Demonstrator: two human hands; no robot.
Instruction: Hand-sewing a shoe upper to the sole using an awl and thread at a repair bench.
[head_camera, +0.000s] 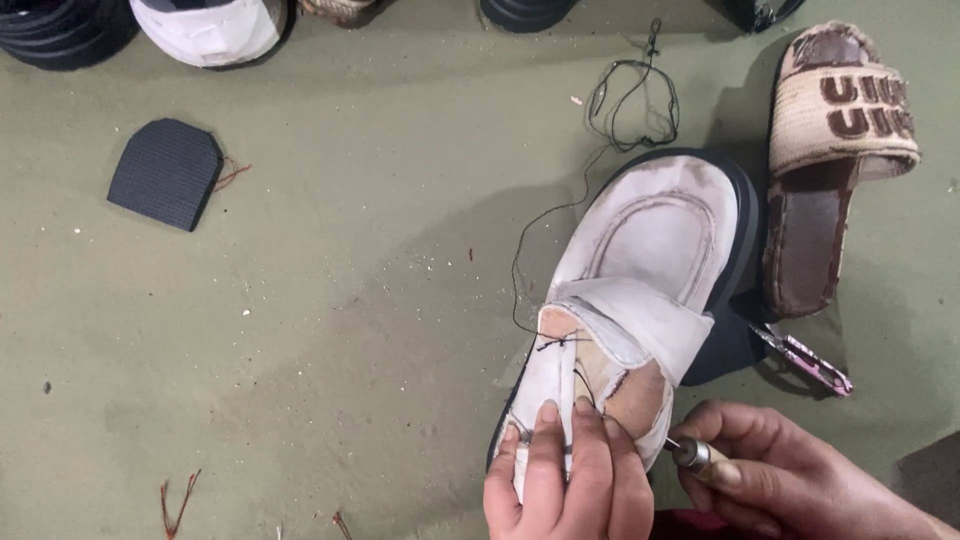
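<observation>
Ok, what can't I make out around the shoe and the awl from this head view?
- Awl tip: hidden behind the white shoe side.
- Awl handle: mostly covered by the right hand.
- Shoe heel: covered by the left hand and cut off by the bottom edge.
- Black thread: its end inside the shoe is hidden.
- Small tool: half under the sole.
</observation>
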